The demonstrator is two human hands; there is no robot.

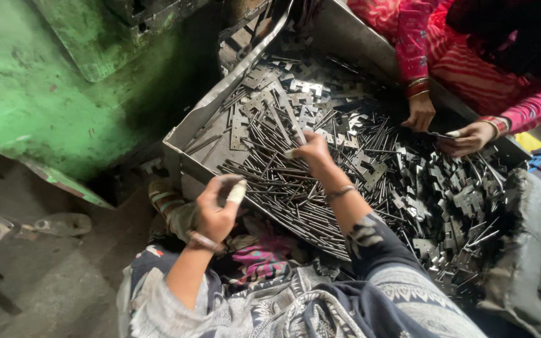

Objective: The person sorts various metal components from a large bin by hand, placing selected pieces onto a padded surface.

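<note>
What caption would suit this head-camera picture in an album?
Right hand reaches into a metal tray of pins and hinge plates, left hand waiting.

A dented grey metal tray [198,128] carried the load. Thin steel pins [270,169] lay heaped toward its nine o'clock side, while flat notched hinge plates [452,194] were piled from twelve round to four o'clock.

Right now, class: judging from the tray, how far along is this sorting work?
Done: no sorted stack shows. In hand: the right hand picks at the metal rods; the left hand hovers at the tray edge. Left: rods and stamped plates lie mixed.
</note>
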